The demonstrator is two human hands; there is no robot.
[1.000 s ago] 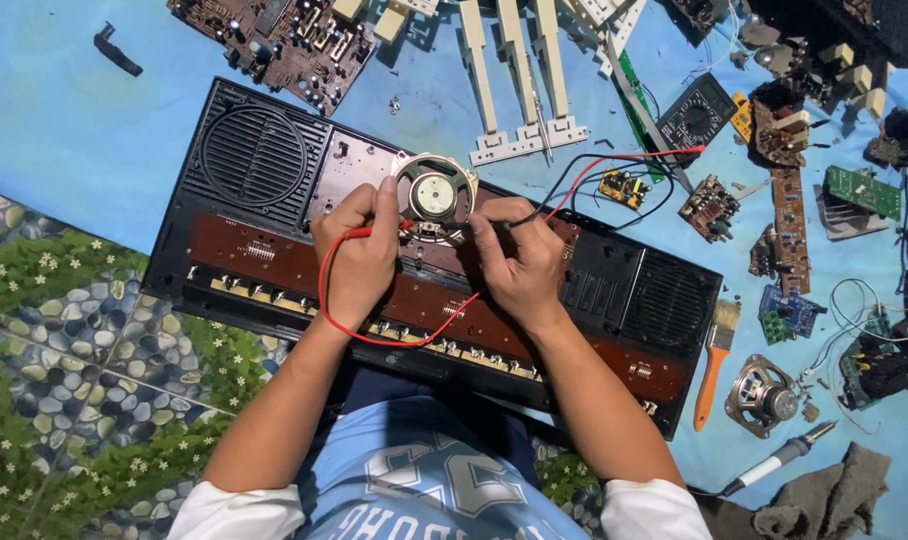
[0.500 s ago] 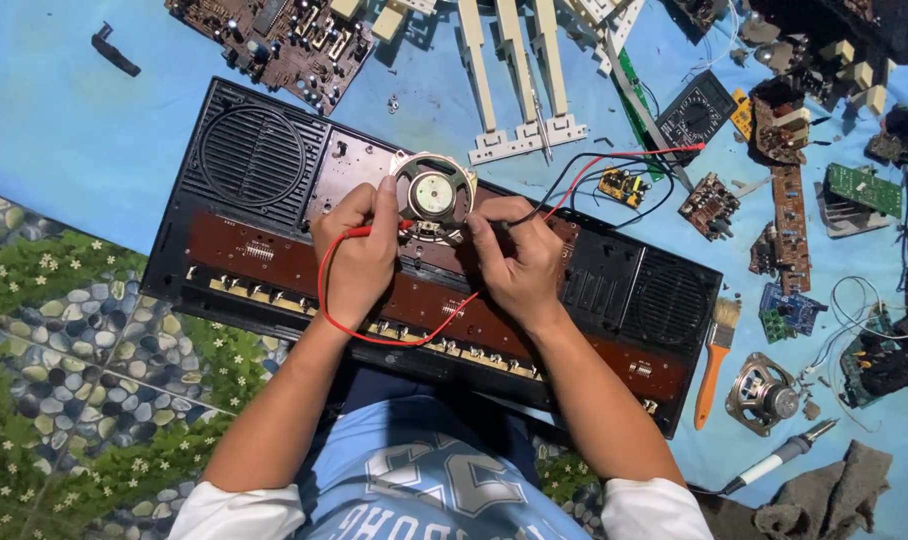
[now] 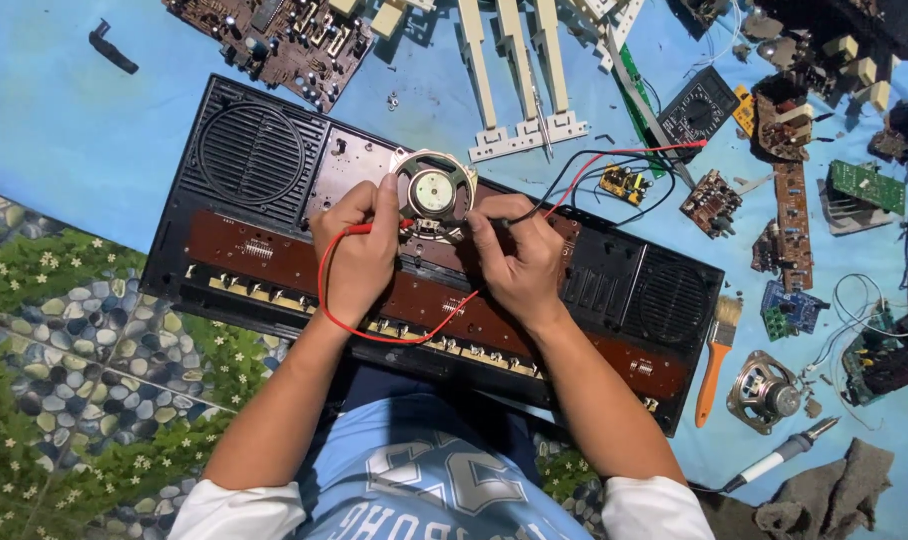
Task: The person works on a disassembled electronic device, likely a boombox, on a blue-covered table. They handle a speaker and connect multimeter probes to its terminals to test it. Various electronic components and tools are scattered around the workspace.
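Speaker [image 3: 433, 192] sits btwn both hands on keyboard chassis [image 3: 274, 245]. Left hand [image 3: 359, 250] pinches red probe [image 3: 369, 229], right hand [image 3: 519, 262] pinches black probe [image 3: 514, 221]. Open blue mat [image 3: 64, 140] beyond left hand; parts crowd right edge.

Bright, hard daylight; crisp shadows, sharp focus.

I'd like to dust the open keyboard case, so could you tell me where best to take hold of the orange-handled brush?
Probably the orange handle, from the right: the brush lies flat, bristles pointing away, and the keyboard case crowds its left.
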